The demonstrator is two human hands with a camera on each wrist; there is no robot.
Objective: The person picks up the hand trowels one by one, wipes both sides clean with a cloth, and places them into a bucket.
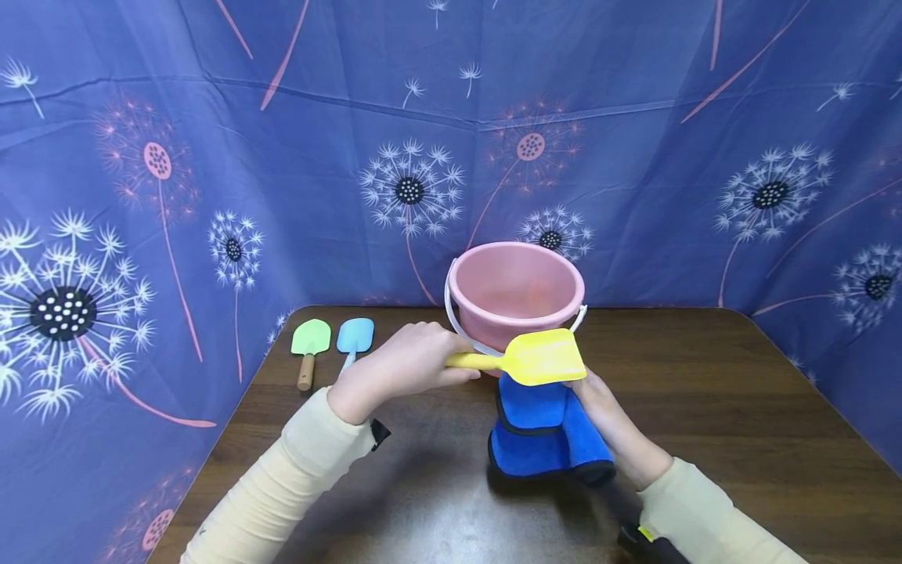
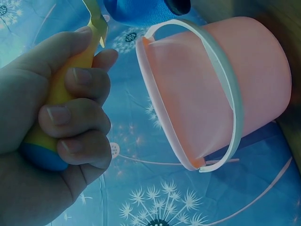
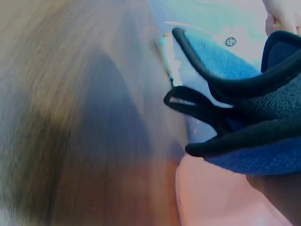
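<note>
My left hand (image 1: 412, 362) grips the handle of a yellow toy shovel (image 1: 532, 358), its fingers (image 2: 77, 117) curled round the yellow handle (image 2: 63, 89). The shovel's blade hovers in front of a pink bucket (image 1: 514, 291) with a white handle. My right hand (image 1: 606, 415) holds a folded blue cloth (image 1: 543, 431) with black edging just under the blade. The right wrist view shows the blue cloth (image 3: 244, 117) close up, with the hand mostly out of sight. The pink bucket (image 2: 221, 89) fills the left wrist view.
A green shovel (image 1: 310, 348) with a wooden handle and a light blue shovel (image 1: 354, 338) lie at the table's back left. A blue dandelion-print cloth (image 1: 211, 157) walls the dark wooden table (image 1: 705, 407) on the back and both sides.
</note>
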